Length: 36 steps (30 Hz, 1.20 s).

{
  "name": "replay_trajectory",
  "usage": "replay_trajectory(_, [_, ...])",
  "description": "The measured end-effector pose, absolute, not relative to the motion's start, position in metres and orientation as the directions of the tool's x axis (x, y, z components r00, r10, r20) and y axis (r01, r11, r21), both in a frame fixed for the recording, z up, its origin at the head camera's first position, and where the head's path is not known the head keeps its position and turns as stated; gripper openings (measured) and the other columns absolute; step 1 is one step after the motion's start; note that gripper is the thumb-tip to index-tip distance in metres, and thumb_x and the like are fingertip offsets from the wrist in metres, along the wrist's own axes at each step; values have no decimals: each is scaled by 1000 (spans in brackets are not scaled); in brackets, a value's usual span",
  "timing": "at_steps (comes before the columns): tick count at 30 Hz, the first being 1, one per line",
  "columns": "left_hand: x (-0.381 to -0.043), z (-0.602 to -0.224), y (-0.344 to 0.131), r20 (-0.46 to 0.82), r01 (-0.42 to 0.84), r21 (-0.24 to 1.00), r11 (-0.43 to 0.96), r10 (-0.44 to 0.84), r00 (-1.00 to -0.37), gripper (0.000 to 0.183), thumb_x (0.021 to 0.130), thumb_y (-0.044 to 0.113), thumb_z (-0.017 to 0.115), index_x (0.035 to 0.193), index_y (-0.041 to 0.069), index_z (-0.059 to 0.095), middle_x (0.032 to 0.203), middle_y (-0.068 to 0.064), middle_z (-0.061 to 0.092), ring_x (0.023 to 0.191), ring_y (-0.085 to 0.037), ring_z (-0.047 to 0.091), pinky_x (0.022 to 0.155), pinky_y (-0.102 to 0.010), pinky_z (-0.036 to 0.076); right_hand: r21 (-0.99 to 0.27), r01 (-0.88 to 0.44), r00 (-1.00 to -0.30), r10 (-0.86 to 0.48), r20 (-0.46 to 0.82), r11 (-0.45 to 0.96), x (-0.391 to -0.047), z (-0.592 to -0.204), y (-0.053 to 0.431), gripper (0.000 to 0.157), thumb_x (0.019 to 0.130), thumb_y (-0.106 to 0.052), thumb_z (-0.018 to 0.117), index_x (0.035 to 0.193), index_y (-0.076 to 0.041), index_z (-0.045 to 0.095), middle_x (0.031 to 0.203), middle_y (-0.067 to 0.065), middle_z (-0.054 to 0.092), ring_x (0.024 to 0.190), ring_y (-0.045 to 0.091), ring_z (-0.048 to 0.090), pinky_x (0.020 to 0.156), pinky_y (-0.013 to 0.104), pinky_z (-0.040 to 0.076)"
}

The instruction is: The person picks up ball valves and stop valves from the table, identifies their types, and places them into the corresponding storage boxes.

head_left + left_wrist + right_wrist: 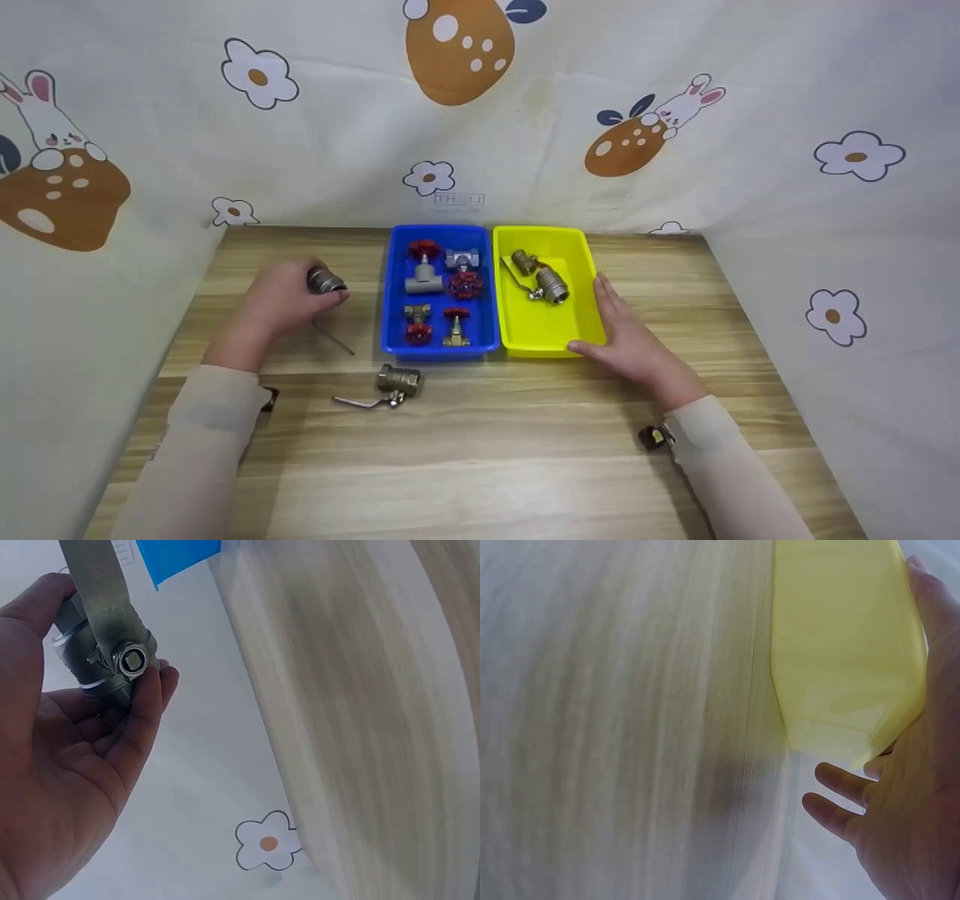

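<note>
My left hand (281, 300) grips a metal ball valve (326, 280) above the left side of the table, its lever handle hanging down. In the left wrist view the ball valve (105, 652) sits between thumb and fingers, the lever's nut facing the camera. My right hand (630, 341) rests against the right side of the yellow bin (547, 339), fingers extended along the wall and thumb at the front corner. Two lever ball valves (553, 286) lie inside that bin. Another ball valve (398, 381) with a silver lever lies on the table in front of the blue bin.
The blue bin (441, 354) stands directly left of the yellow one and holds several valves with red handwheels (465, 285). Patterned cloth (337, 150) walls off the back and both sides of the wooden table (465, 465).
</note>
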<state>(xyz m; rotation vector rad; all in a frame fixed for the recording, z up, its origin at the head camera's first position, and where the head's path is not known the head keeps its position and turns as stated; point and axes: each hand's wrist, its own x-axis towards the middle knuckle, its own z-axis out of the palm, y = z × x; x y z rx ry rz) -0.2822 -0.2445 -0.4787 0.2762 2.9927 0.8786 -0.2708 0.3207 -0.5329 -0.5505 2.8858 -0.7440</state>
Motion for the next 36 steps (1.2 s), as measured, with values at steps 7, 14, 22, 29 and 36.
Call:
replay_trajectory(7, [-283,-473,-235,26,161,540,826,175,-984,59,97,48,83,122,-4,71,112,-25,74,103,-42,70,91,-58,60,-499,-301,-933,-360,-24,813,-271,-534,322,128,95,-67,77,178,-10,-3,186,11,-5,169,42,10,134,61,19])
replay_trajectory(14, [-285,-471,-226,55,183,549,816,183,-982,60,98,45,83,128,-5,69,116,-26,73,104,-43,70,92,-58,61,-500,-296,-934,-357,-28,814,-271,-534,321,129,95,-68,78,178,-11,-3,186,10,-5,169,43,11,132,63,21])
replay_trajectory(22, [-286,-470,-216,113,231,539,810,202,-973,60,98,44,83,129,-6,69,118,-25,71,107,-44,67,95,-60,58,-489,-304,-932,-361,-24,818,-271,-533,321,132,94,-75,74,178,-9,-3,186,15,-4,169,44,10,133,63,19])
replay_trajectory(29, [-287,-463,-203,114,237,551,800,209,-971,60,97,39,85,132,-8,68,122,-26,69,110,-43,66,97,-60,57,-506,-311,-930,-367,-12,805,-271,-534,322,130,95,-72,75,178,-8,-1,186,12,-4,169,43,10,134,62,18])
replay_trajectory(36, [-290,-458,-189,111,251,546,799,228,-967,62,97,41,85,134,-6,68,124,-24,69,112,-42,66,99,-59,57,-508,-313,-930,-367,-7,803,-271,-534,321,129,95,-70,76,178,-8,-1,186,13,-3,169,43,10,134,62,17])
